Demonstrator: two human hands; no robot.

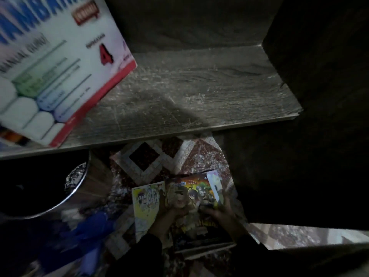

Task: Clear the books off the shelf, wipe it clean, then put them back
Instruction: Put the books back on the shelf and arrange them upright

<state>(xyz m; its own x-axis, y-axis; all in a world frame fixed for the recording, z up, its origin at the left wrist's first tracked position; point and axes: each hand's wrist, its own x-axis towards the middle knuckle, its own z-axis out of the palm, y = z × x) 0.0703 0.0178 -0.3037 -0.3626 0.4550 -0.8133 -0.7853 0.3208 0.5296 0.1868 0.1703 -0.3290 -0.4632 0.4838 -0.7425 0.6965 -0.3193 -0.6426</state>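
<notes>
Stacking is the step, I judge: left hand [175, 209] and right hand [220, 213] each have a grip clamped on a colourful comic [191, 193], low over the floor [143, 156] beside a yellow-covered book [146, 198]. Lay it flat and square. On the dusty shelf [199, 92] a textbook [50, 62] leans; only its red "4" reads clearly.

Dim light over a patterned floor [143, 156], perhaps carpet
</notes>
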